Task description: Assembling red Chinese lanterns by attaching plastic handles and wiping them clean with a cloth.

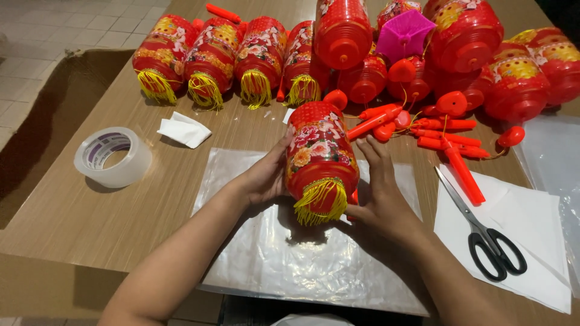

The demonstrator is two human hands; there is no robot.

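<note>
Red and gold fill my view: a red lantern (320, 160) with a flower print and a yellow tassel fringe sits between my two hands, just above a clear plastic sheet (272, 253) spread on the wooden table (72, 211). My left hand (266, 178) cups the lantern's left side, fingers curled around it; my right hand (377, 193) presses flat against its right side, fingers spread and pointing away from me. Behind the lantern, a row of matching lanterns (208, 60) lies along the table's far edge, fringes toward me, with more piled to the right around a pink folded piece (403, 33). Loose red plastic handles (447, 136) are scattered just beyond my right hand. A roll of clear tape (113, 157) stands well apart on the left, near a crumpled white tissue (184, 130). Black-handled scissors (483, 229) rest on white paper sheets (531, 241) to the right.
</note>
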